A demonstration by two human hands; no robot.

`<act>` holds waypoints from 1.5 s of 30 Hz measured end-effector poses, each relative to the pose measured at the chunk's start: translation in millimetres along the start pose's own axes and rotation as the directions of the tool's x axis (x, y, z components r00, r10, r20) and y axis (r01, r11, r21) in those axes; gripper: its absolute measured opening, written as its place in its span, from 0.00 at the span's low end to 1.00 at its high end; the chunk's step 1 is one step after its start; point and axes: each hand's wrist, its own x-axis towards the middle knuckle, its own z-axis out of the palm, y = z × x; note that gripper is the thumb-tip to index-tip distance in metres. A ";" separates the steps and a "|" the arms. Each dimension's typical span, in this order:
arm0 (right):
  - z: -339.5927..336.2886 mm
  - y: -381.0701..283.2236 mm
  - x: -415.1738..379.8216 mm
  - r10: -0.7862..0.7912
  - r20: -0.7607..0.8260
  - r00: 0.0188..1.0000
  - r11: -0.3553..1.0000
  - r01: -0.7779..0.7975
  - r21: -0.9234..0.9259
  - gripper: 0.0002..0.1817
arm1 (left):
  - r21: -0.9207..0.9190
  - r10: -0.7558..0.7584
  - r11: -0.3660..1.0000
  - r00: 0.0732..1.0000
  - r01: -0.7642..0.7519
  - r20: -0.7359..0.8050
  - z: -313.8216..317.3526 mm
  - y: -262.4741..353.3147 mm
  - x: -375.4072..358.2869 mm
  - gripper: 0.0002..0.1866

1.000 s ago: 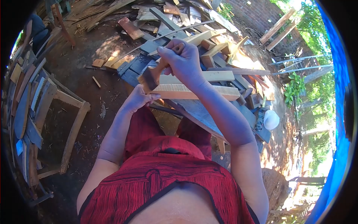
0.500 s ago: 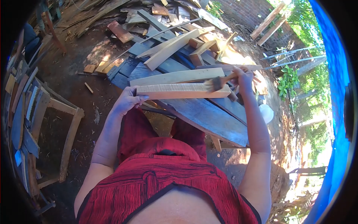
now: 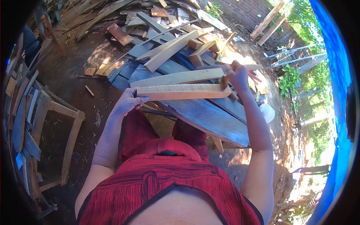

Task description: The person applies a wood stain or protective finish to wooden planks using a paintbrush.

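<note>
My left hand (image 3: 130, 101) is closed around the left end of a pale wooden piece (image 3: 183, 92), thumb on its near side. The piece lies crosswise in front of me, its rough-sawn face turned up. At its right end is a paintbrush (image 3: 225, 82), gripped by my right hand (image 3: 238, 76). The bristles look to be at the wood's far right edge, partly blurred. Just beyond lies a second pale wooden piece (image 3: 176, 77), roughly parallel to the held one.
A grey plank surface (image 3: 213, 118) slants beneath the pieces. Several cut wood pieces (image 3: 170, 50) are heaped beyond it. A white round object (image 3: 267, 113) sits to the right. At left stand a wooden frame (image 3: 71, 142) and stacked boards (image 3: 22, 123). A blue tarp (image 3: 339, 123) hangs far right.
My right hand has moved the paintbrush rightward along the wooden piece to its right end, and the brush has tilted more upright. My left hand keeps its hold.
</note>
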 end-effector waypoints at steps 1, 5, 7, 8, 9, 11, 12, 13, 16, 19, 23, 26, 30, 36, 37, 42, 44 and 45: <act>6.4 -22.0 -2.7 -0.036 0.025 0.999 0.995 0.033 0.091 0.13 | 0.007 0.000 1.000 1.000 0.000 0.003 -0.3 -0.3 0.2 0.10; 33.6 -104.7 -11.8 -0.188 0.148 0.971 0.900 0.110 0.421 0.11 | 0.014 0.008 1.000 1.000 -0.007 -0.001 0.3 0.5 -1.0 0.11; 41.3 -150.5 -20.1 -0.213 0.200 0.956 0.827 0.067 0.558 0.12 | 0.015 0.001 1.000 1.000 -0.001 -0.006 0.3 -1.1 -1.1 0.11; 46.8 -168.6 -22.6 -0.227 0.225 0.948 0.772 0.035 0.635 0.11 | 0.014 -0.003 1.000 1.000 0.003 -0.002 -0.3 -2.3 -1.0 0.11; 56.4 -182.6 -23.9 -0.255 0.221 0.942 0.688 0.016 0.726 0.11 | 0.016 -0.004 1.000 1.000 0.004 -0.008 -1.5 -4.3 -1.2 0.11; 65.3 -206.6 -26.8 -0.284 0.215 0.935 0.589 -0.007 0.808 0.11 | 0.000 -0.009 1.000 1.000 0.009 0.010 -4.1 -7.5 -2.0 0.12; 61.1 -220.2 -29.0 -0.262 0.259 0.930 0.482 -0.106 0.870 0.11 | 0.001 -0.011 1.000 1.000 0.011 0.005 -1.7 -5.2 -3.8 0.12; 58.7 -227.0 -30.2 -0.244 0.305 0.920 0.364 -0.204 0.909 0.11 | 0.046 0.003 0.999 0.998 0.000 -0.058 3.3 -1.2 -6.2 0.13; 62.9 -220.5 -29.5 -0.204 0.337 0.919 0.283 -0.274 0.919 0.11 | 0.051 0.022 0.999 0.995 -0.017 -0.096 3.6 -2.0 -6.6 0.13; 56.5 -183.3 -26.6 -0.115 0.382 0.917 0.348 -0.323 0.880 0.10 | 0.016 0.020 1.000 0.999 -0.020 -0.045 -0.8 -7.2 -1.5 0.11; 44.7 -101.7 -18.5 0.083 0.336 0.938 0.429 -0.338 0.838 0.10 | 0.007 0.021 1.000 1.000 -0.021 -0.020 -0.4 -5.8 -1.1 0.09; 19.9 -32.0 -17.1 0.235 0.266 0.935 0.523 -0.352 0.776 0.10 | 0.005 0.000 1.000 1.000 0.000 -0.006 -0.3 -2.2 -2.0 0.09; -17.2 59.4 -11.2 0.386 0.142 0.912 0.594 -0.363 0.718 0.10 | 0.020 -0.006 1.000 1.000 0.006 0.001 -0.9 -3.5 0.5 0.10; -44.3 102.7 -8.1 0.363 -0.127 0.923 0.831 -0.259 0.493 0.12 | 0.026 -0.012 1.000 1.000 0.012 0.010 -2.6 -2.2 1.1 0.10; -38.1 98.2 -7.9 0.312 -0.139 0.940 0.868 -0.223 0.445 0.12 | 0.023 -0.006 1.000 1.000 0.006 0.013 -2.8 -3.1 1.5 0.10; -1.5 41.5 -10.8 -0.009 -0.106 0.994 1.000 0.012 0.023 0.13 | 0.021 0.006 1.000 1.000 -0.007 0.017 -0.1 0.6 -0.8 0.10; -0.3 -20.2 -19.0 -0.007 -0.034 0.999 0.994 0.010 0.112 0.13 | 0.026 0.011 1.000 1.000 -0.011 0.007 0.7 -0.5 -1.5 0.09; 6.2 -41.8 -21.6 -0.012 0.016 1.000 0.978 0.009 0.209 0.13 | 0.028 0.010 1.000 1.000 -0.010 0.004 0.3 -1.3 -1.8 0.09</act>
